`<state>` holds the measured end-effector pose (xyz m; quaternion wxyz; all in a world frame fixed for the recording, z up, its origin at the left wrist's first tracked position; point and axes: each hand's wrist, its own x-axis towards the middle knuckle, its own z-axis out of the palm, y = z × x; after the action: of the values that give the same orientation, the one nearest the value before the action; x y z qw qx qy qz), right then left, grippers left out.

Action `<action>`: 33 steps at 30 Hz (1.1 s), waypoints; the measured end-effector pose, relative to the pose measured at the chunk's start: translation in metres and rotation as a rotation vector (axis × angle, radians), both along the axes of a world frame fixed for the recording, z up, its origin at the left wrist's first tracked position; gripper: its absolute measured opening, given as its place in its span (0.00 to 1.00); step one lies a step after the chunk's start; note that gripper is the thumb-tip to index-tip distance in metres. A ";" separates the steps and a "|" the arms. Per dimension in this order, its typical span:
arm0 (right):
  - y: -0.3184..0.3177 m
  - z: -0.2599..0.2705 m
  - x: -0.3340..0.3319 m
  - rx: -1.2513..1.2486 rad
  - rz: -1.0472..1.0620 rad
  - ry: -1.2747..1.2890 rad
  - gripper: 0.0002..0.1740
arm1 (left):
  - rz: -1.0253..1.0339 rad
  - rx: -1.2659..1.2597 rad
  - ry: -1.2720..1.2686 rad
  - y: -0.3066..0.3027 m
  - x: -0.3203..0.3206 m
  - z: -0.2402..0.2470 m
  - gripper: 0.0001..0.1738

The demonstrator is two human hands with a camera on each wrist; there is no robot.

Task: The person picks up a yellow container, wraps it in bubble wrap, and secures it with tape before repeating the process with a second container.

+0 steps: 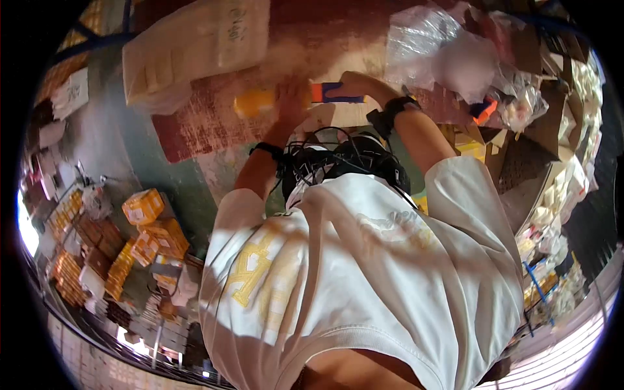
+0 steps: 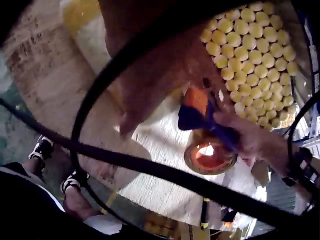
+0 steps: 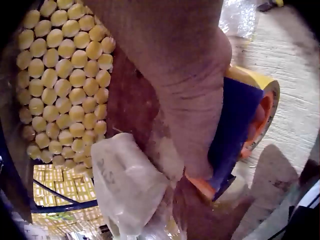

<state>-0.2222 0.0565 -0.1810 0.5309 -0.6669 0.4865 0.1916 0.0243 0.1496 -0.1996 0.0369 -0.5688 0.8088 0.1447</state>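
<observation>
Step in hand, as judged: taping down a package. The right hand (image 3: 185, 90) has its grip closed firmly round the blue handle of a tape dispenser (image 3: 235, 125). The yellow tape roll (image 2: 210, 155) sits at the far end of the dispenser from the grip. The dispenser is held low over a white woven package (image 2: 150, 150), directly below the grip; contact between roll and package cannot be confirmed.

The left hand (image 2: 150, 70) lies just beside the dispenser with fingers stretched out toward the package, holding nothing. It is blurred, so whether it presses on the package is uncertain.

Next move, as judged: it calls for the roll to be laid flat on the package and drawn in a straight, even line. The open hand would need to steady the package clear of the tape's path.

Surface and room: the package rests on a worn reddish floor (image 1: 195, 127). Beyond the grip stands a tray of yellow round pieces (image 3: 65, 75), closely packed. A clear plastic bag (image 3: 130, 185) lies near the wrist. Orange boxes (image 1: 144, 207) are stacked well apart from the work.
</observation>
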 end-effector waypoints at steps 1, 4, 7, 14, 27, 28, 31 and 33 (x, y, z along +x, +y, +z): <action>-0.002 0.005 0.000 -0.013 -0.019 -0.004 0.46 | 0.015 0.039 0.008 -0.010 -0.004 -0.010 0.58; -0.001 0.008 -0.004 -0.105 -0.019 -0.017 0.50 | 0.047 0.146 0.031 -0.027 -0.010 -0.007 0.52; -0.009 0.052 -0.002 -0.123 -0.051 -0.030 0.48 | 0.003 0.121 0.264 -0.047 0.005 0.025 0.49; -0.024 0.123 -0.020 -0.129 -0.104 -0.254 0.37 | 0.201 0.293 0.921 -0.058 0.047 0.065 0.57; -0.021 0.079 0.038 -0.363 -0.150 -0.366 0.37 | 0.073 -0.104 0.168 -0.064 0.041 0.149 0.54; -0.008 0.095 0.039 -0.329 -0.187 -0.398 0.35 | 0.084 -0.093 0.200 -0.060 0.048 0.151 0.54; 0.010 0.106 0.051 -0.157 -0.212 -0.414 0.40 | 0.152 -0.049 0.282 -0.046 0.068 0.157 0.53; 0.011 0.079 0.070 0.016 -0.185 -0.341 0.47 | 0.148 -0.056 0.337 -0.042 0.085 0.156 0.54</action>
<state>-0.1521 0.0676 -0.1022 0.6264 -0.6377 0.4473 0.0302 0.1095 0.1073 -0.0435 -0.1256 -0.5952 0.7632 0.2178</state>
